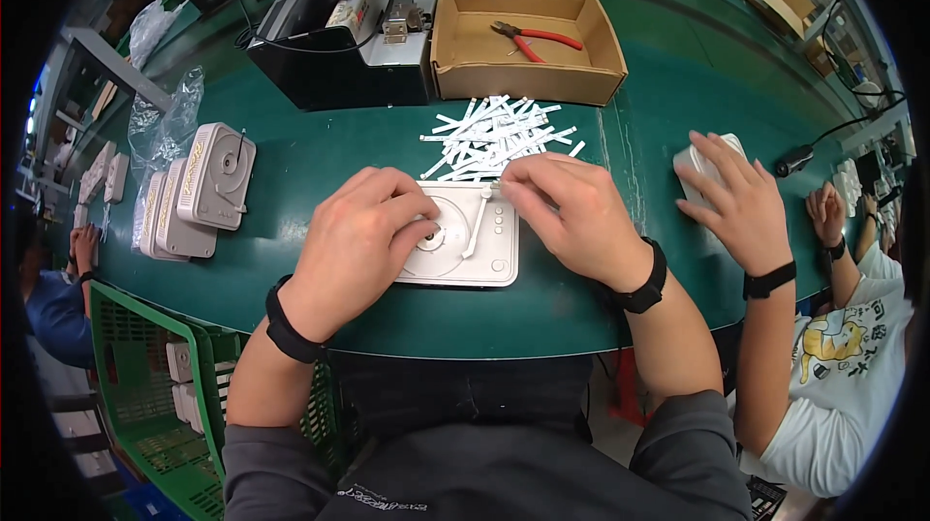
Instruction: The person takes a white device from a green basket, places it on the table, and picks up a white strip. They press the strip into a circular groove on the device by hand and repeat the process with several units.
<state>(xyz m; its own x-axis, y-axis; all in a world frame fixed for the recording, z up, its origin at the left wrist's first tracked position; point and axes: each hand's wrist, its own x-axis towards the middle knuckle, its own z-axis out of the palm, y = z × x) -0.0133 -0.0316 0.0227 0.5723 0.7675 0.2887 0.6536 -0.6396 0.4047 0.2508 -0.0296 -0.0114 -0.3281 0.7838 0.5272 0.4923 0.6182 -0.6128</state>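
Note:
A small white record-player-shaped device (pixel 499 267) lies flat on the green table in front of me, its disc and tonearm facing up. Curled over the left part of the disc, my left hand (pixel 356 235) has thumb and forefinger closed near the dark centre; what they pinch, if anything, is hidden. At the top right corner, by the tonearm's pivot, my right hand (pixel 573 214) is closed in a pinch, and I cannot make out anything in its fingertips. Just beyond the device lies a loose pile of white strips (pixel 499 134).
Several similar white devices (pixel 218 177) lean together at left beside clear plastic bags (pixel 179 114). A black-and-grey machine (pixel 339 61) and a cardboard box (pixel 533 83) with red-handled cutters (pixel 542 36) stand behind. Right, a co-worker's hand (pixel 731 197) covers another device. Green crates (pixel 199 385) sit lower left.

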